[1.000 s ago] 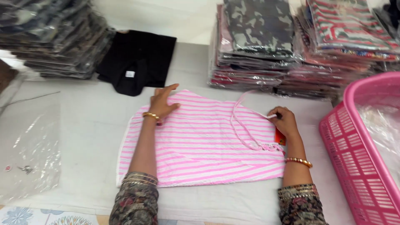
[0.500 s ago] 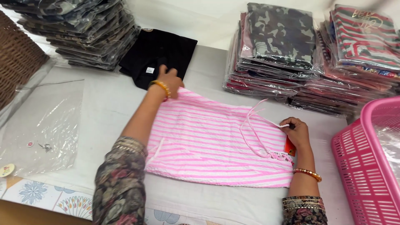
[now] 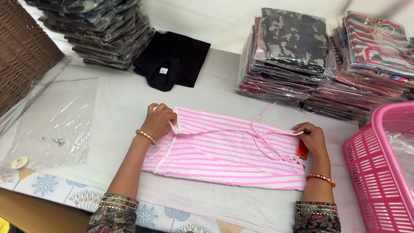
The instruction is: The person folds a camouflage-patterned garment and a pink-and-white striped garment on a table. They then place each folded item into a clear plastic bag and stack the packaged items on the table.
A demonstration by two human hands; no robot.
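Work surface: a table (image 3: 116, 108) under a pale cloth, its near edge showing a printed border of blue flowers and fan shapes. Lying flat at the centre of it is a pink-and-white striped garment (image 3: 228, 151), folded to a broad rectangle, with thin pink straps looped across its upper right part. The left hand (image 3: 158, 121) is closed on the garment's upper left edge, pinching a fold of white-trimmed fabric. The right hand (image 3: 311, 139) rests on the garment's right edge, fingertips on a strap end, with a small red tag (image 3: 302, 150) just under the palm; whether it grips or merely presses cannot be told. Both wrists carry gold bangles above patterned sleeves. Far left: a stack of dark bagged garments (image 3: 103, 30), and a brown woven basket (image 3: 23, 51) cut off by the frame. Beside that stack lies an unbagged black garment (image 3: 172, 58) with a small white label. An empty clear plastic bag (image 3: 56, 125) lies flat on the left of the table. Far right: stacks of bagged garments (image 3: 327, 60), camouflage-patterned and red-striped on top; their lower layers are hard to tell apart through the glossy film. A pink plastic basket (image 3: 381, 172) stands at the right edge, partly out of view, with clear film inside. The room beyond the table is not visible.
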